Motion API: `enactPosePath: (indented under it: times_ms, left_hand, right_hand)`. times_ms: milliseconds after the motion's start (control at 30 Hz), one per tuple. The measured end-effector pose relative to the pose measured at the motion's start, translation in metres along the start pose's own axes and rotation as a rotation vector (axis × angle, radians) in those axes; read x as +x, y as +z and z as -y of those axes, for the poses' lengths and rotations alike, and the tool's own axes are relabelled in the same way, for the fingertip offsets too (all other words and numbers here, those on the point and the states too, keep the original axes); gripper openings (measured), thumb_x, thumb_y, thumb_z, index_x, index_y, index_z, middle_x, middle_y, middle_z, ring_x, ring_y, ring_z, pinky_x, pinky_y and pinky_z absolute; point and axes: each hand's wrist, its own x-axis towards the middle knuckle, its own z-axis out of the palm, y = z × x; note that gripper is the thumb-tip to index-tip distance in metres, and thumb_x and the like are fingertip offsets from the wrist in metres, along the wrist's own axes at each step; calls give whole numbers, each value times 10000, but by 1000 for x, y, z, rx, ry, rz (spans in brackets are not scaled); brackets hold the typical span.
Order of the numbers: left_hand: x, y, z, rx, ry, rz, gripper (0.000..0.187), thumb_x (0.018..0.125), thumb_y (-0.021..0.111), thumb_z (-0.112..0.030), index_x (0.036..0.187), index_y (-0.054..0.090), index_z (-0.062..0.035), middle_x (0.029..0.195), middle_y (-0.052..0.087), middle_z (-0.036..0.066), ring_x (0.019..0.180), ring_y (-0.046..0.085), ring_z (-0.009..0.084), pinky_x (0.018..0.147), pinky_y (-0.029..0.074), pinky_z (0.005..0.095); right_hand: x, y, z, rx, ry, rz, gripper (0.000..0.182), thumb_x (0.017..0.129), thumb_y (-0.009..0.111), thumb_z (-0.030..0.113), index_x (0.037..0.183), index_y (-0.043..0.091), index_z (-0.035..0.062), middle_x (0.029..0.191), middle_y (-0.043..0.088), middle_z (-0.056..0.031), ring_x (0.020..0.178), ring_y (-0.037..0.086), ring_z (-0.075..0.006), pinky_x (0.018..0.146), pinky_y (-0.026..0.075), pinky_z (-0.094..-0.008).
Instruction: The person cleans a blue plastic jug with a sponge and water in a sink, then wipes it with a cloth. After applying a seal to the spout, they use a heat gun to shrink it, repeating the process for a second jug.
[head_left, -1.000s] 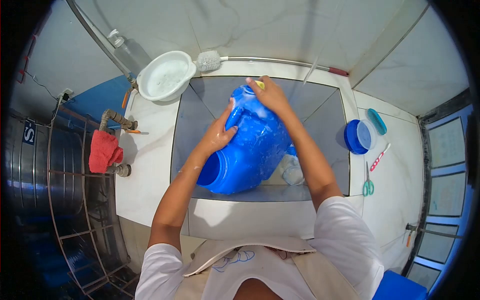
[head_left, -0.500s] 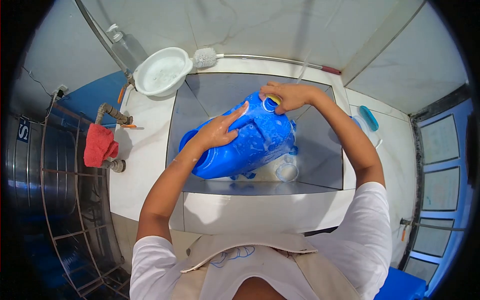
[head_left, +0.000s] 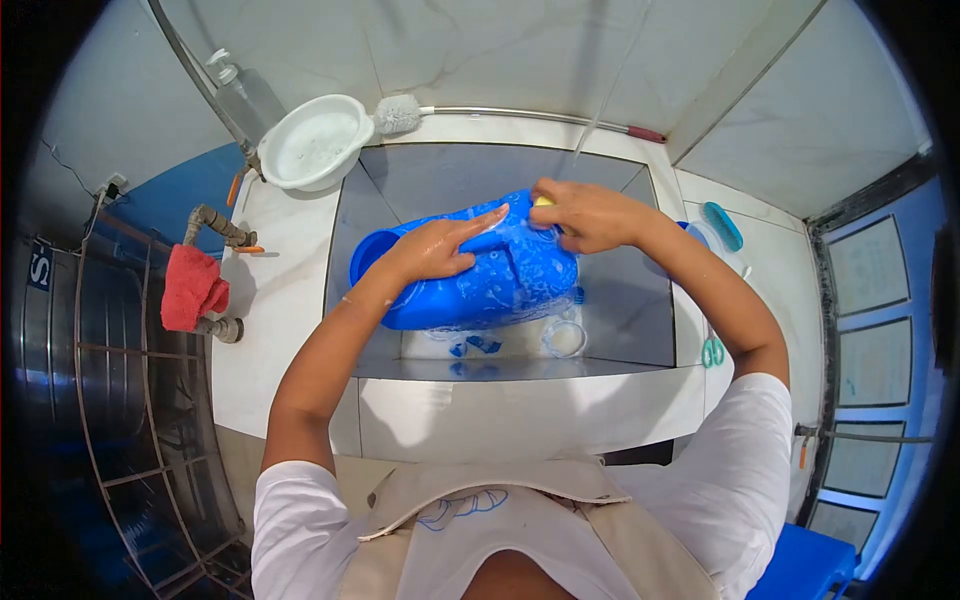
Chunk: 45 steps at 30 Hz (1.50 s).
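A large blue plastic water jug lies on its side in the grey sink, streaked with white suds. My left hand holds it from above, its fingers stretched along the top and the thumb apart on the near side. At the jug's right end, my right hand is closed on a yellow sponge at the neck opening. Most of the sponge and the opening are hidden by my fingers. Below the jug, a clear ring-shaped item and blue pieces lie on the sink floor.
A white basin of sudsy water, a pump bottle and a long-handled brush stand behind the sink. A red cloth hangs on the left pipe. Right are a teal brush and green-handled scissors.
The jug has turned to lie more level, its near side lifting away from me. My right hand has rolled over the neck, showing more of its back. The view has shifted slightly.
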Motion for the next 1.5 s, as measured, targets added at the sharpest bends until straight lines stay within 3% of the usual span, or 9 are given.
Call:
enactPosePath:
  times_ms: [233, 300, 533, 767, 833, 967, 1100, 1300, 1500]
  left_hand:
    - [2, -2, 0, -131, 10, -81, 777, 677, 523, -119, 1380, 234, -279, 1156, 536, 169, 795, 572, 386, 781, 453, 440]
    - [0, -4, -9, -182, -137, -55, 780, 673, 523, -109, 1380, 237, -270, 1202, 504, 165, 766, 580, 383, 783, 458, 418]
    - [-24, 20, 16, -243, -179, -199, 731, 732, 546, -124, 1383, 242, -259, 1273, 454, 155, 781, 600, 369, 780, 464, 371]
    - [-28, 26, 63, -298, -326, -496, 588, 857, 551, -257, 1372, 289, -149, 1309, 430, 159, 967, 581, 252, 836, 437, 324]
    - [-25, 20, 74, -280, -347, -545, 574, 867, 540, -265, 1368, 296, -130, 1303, 433, 174, 1028, 552, 236, 869, 418, 311]
    - [-20, 26, 87, -504, -664, -557, 588, 879, 520, -288, 1364, 276, -64, 1244, 479, 195, 1061, 518, 225, 865, 417, 292]
    - [-12, 27, 76, -458, -717, -601, 595, 878, 522, -261, 1374, 256, -67, 894, 574, 115, 613, 516, 137, 528, 434, 245]
    - [-16, 28, 78, -683, -890, -733, 584, 877, 521, -196, 1389, 243, -150, 654, 488, 29, 490, 429, 93, 419, 373, 230]
    - [-26, 34, 86, -918, -969, -861, 557, 876, 499, -131, 1381, 269, -176, 689, 482, 33, 539, 443, 101, 466, 402, 237]
  right_hand:
    - [-48, 47, -56, 206, 327, -245, 341, 713, 621, 166, 1007, 478, 70, 1062, 455, -168, 943, 514, -359, 791, 427, -389]
    - [-54, 85, -71, 197, 1005, -456, 420, 767, 633, 261, 1102, 472, 67, 1131, 477, -182, 1009, 509, -384, 859, 411, -379]
    - [27, 124, -6, 638, 530, -1059, 391, 905, 449, 307, 1117, 509, -17, 1059, 575, -195, 999, 555, -310, 857, 421, -358]
    - [23, 250, -149, 601, 980, -300, 411, 871, 476, 319, 1080, 525, -31, 1018, 596, -188, 945, 563, -343, 816, 432, -396]
    - [45, 392, -153, 564, 1334, -958, 470, 886, 437, 343, 1160, 458, -38, 1143, 496, -258, 1064, 473, -393, 910, 367, -441]
    - [102, 260, 25, 482, 743, -1164, 505, 901, 411, 328, 1247, 376, -38, 1288, 350, -264, 1215, 309, -397, 1034, 178, -498]
    - [133, 198, -65, 338, 598, -1244, 389, 905, 396, 219, 1192, 437, -39, 1213, 459, -197, 1167, 397, -355, 999, 289, -412]
    - [27, 407, -127, 707, 1530, -395, 486, 872, 385, 382, 1059, 516, -46, 1076, 525, -272, 1008, 520, -393, 835, 419, -449]
    - [-44, 402, -81, 961, 1483, -239, 542, 876, 369, 344, 1184, 380, -102, 1160, 503, -209, 1022, 529, -339, 819, 444, -405]
